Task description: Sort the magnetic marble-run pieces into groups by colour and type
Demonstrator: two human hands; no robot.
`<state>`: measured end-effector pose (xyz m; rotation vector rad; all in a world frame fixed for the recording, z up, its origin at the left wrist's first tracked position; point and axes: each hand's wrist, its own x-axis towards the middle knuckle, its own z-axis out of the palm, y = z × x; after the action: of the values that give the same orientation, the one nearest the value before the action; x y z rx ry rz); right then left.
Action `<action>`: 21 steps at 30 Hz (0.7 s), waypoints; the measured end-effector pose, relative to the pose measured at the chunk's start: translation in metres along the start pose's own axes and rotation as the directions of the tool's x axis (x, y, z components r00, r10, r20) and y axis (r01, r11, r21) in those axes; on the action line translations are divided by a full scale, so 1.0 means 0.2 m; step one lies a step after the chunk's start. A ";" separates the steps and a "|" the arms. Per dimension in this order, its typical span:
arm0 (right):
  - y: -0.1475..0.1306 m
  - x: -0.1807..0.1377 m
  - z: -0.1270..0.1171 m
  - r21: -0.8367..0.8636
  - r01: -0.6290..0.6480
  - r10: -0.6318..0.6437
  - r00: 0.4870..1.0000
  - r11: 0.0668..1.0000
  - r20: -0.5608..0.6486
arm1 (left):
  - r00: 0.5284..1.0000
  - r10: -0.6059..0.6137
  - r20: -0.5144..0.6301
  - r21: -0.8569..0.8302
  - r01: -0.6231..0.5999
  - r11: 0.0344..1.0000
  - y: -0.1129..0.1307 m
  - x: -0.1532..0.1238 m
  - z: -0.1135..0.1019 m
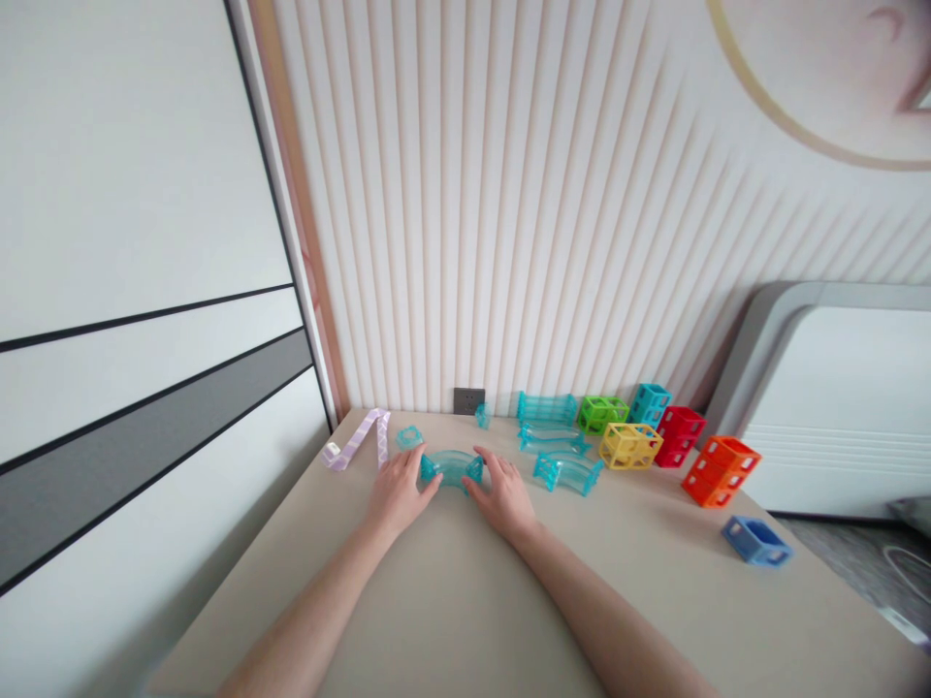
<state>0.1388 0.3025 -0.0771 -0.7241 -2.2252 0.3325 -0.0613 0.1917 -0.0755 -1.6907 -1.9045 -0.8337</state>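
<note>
A curved, see-through teal track piece (452,466) lies across the middle of the table between my two hands. My left hand (400,490) grips its left end, with the thumb on the near side and the fingers on the far side. At the other end my right hand (503,492) holds it the same way. Just beyond my left hand is a small flat teal piece (409,437). To the right of my right hand rests another curved teal track piece (569,473), apart from it.
More teal pieces (547,408) stand by the wall. Openwork blocks in green (602,414), yellow (629,446), red (680,435), orange (720,471) and blue (756,540) line the right side. A bent lilac strip (360,438) lies at the left. Behind is a wall socket (469,399).
</note>
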 end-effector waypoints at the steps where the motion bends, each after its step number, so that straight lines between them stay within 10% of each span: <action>1: 0.00 0.00 0.00 -0.011 -0.002 0.002 1.000 1.000 -0.003 | 1.000 -0.002 -0.001 -0.004 0.002 1.000 0.00 0.00 0.00; 21: -0.02 0.00 -0.02 -0.103 -0.042 0.048 0.997 0.994 0.053 | 0.995 -0.072 0.076 0.008 0.071 0.997 0.00 0.00 0.00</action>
<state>0.1403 0.2989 -0.0731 -0.8299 -2.2948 0.2654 -0.0618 0.1918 -0.0765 -1.6822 -2.0271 -0.8012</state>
